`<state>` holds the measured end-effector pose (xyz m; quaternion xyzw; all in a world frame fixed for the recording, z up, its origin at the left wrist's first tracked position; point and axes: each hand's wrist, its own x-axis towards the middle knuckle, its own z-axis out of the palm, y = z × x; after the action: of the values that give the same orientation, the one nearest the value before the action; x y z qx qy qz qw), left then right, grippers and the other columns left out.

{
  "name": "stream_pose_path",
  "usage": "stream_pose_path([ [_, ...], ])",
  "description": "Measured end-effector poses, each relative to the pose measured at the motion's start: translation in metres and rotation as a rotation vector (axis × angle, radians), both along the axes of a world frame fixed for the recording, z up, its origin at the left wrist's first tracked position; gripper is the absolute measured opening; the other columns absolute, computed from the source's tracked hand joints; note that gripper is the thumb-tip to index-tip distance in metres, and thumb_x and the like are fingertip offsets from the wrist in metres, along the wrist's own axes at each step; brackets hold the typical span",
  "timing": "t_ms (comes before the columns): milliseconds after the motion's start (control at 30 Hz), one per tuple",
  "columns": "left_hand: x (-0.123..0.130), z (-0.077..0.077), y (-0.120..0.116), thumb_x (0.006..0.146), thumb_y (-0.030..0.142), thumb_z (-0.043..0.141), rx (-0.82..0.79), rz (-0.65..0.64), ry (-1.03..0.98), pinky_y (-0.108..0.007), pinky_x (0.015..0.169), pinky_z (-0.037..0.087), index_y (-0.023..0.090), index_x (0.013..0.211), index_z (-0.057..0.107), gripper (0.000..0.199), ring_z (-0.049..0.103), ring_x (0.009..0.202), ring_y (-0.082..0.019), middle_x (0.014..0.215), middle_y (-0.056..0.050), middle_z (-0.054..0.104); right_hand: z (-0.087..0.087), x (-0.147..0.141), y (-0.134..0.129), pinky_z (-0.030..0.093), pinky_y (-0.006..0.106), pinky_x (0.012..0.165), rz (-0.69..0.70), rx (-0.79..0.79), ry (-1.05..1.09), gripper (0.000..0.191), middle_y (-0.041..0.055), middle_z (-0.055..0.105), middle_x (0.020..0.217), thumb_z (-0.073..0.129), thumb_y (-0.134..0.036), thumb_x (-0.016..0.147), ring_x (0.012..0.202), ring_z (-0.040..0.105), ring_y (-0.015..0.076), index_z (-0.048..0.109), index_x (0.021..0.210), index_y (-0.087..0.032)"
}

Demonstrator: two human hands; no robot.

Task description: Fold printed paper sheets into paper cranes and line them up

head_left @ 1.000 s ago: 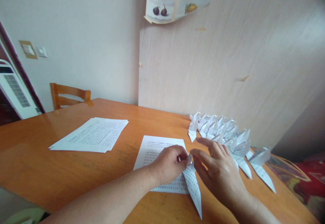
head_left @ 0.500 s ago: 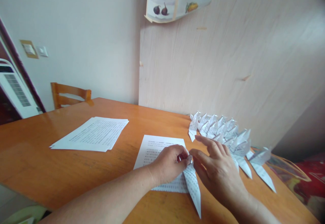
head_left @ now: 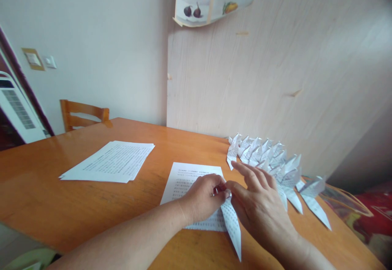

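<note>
My left hand pinches a folded paper crane made of printed paper, thumb and fingertips closed at its upper end. One long pointed part of the crane hangs down toward the table's near side. My right hand meets the same upper end, thumb and forefinger at the fold, while its other fingers stretch forward. The fold between the fingertips is mostly hidden. Under my left hand lies a printed sheet, partly covered. Several finished paper cranes stand grouped beyond my right hand, with another crane at their right end.
A stack of printed sheets lies at left on the wooden table. Behind the table stand a wooden chair and a wall panel with a fruit poster. A red bag-like item is at the right edge.
My right forefinger and thumb have shifted slightly left, closer against my left fingertips. The crane stays in my left hand, and the view has moved a little.
</note>
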<state>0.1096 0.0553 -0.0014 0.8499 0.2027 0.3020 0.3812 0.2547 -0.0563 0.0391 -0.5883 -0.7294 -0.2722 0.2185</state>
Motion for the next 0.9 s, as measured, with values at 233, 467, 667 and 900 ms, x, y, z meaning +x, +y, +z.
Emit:
stream_pose_path([
  [233,-0.001,0.005,0.0,0.086,0.025,0.06,-0.028,-0.003,0.03,-0.028,0.069,0.043,0.02,0.08,0.062,0.008,0.058,0.077,-0.017,0.082,-0.002,0.066,0.001,0.012,-0.004,0.039,0.055,0.101,0.03,0.166,0.141,0.019,0.0097,0.06,0.127,0.055,-0.013,0.09,0.12,0.052,0.0319,0.065,0.102,-0.025],
  [467,0.0,0.006,-0.001,0.085,0.022,0.06,-0.046,0.004,-0.002,-0.028,0.069,0.042,0.02,0.078,0.06,0.007,0.056,0.075,-0.016,0.079,0.0,0.064,0.002,0.025,-0.004,0.044,0.051,0.093,-0.032,0.277,0.229,0.019,0.0101,0.062,0.118,0.054,-0.014,0.09,0.108,0.057,0.0304,0.061,0.105,-0.024],
  [667,-0.001,0.005,-0.001,0.082,0.021,0.062,-0.012,0.028,0.028,-0.028,0.071,0.041,0.02,0.076,0.058,0.008,0.055,0.076,-0.016,0.078,0.0,0.062,0.005,0.029,-0.005,0.044,0.048,0.092,-0.044,0.322,0.276,0.017,0.0101,0.064,0.115,0.055,-0.016,0.091,0.104,0.058,0.0286,0.063,0.105,-0.023],
  [900,-0.001,-0.001,0.003,0.076,0.019,0.062,-0.018,0.022,0.1,-0.027,0.07,0.039,0.02,0.078,0.058,0.005,0.054,0.077,-0.017,0.081,0.0,0.062,0.009,0.045,-0.002,0.045,0.046,0.095,-0.096,0.499,0.42,0.016,0.0095,0.067,0.11,0.058,-0.02,0.09,0.104,0.061,0.0267,0.067,0.103,-0.021],
])
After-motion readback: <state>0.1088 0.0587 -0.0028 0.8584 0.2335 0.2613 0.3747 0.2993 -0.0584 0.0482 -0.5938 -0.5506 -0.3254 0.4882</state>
